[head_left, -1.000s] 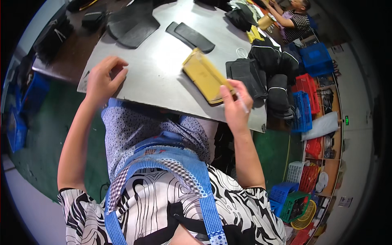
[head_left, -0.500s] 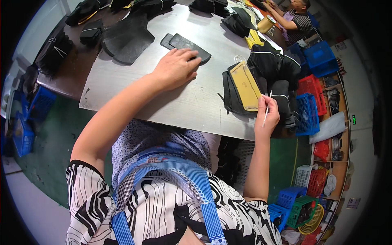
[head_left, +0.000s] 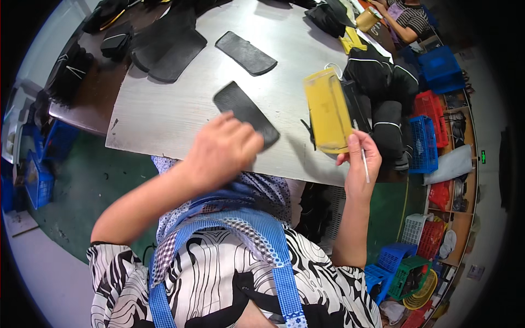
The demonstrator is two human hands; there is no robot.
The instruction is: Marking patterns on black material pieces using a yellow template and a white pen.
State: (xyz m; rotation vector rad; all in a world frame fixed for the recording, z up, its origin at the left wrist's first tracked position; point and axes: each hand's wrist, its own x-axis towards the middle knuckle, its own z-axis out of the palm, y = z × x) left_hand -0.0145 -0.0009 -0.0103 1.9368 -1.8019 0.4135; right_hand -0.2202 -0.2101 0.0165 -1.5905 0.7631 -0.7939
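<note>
A flat black oblong piece [head_left: 240, 109] lies on the grey table [head_left: 164, 120], and my left hand [head_left: 221, 153] grips its near end. My right hand [head_left: 360, 164] holds a thin white stick [head_left: 363, 158] at the table's near edge. Its fingertips touch the lower end of a yellow translucent template [head_left: 327, 109] that lies over a black piece. A second black oblong piece [head_left: 246, 53] lies farther up the table.
Black bags [head_left: 377, 82] are piled at the table's right side. Larger black pieces [head_left: 169, 46] lie at the far left. Blue [head_left: 440, 63] and red crates [head_left: 432, 106] stand to the right. Another person [head_left: 407, 19] sits at the far right end.
My left hand has drawn one black piece toward the near edge of the table. The yellow template now lies flat at the right, and my right hand rests at its lower end.
</note>
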